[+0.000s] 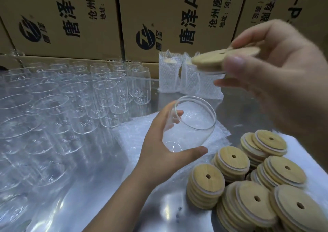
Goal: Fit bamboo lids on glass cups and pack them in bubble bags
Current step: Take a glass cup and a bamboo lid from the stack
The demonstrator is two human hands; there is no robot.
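Left hand (159,153) curled round a tilted glass cup (191,125) above mid-worktop (110,196), right hand (284,82) pinched a bamboo lid (225,57) higher, toward the far edge, clear of the mouth; pressed on askew, the lid looked liable to jam or the glass to slip.

round bamboo lid stacks (248,207) get chopped at the lower right edge, clear glass cups (19,127) blur off the left
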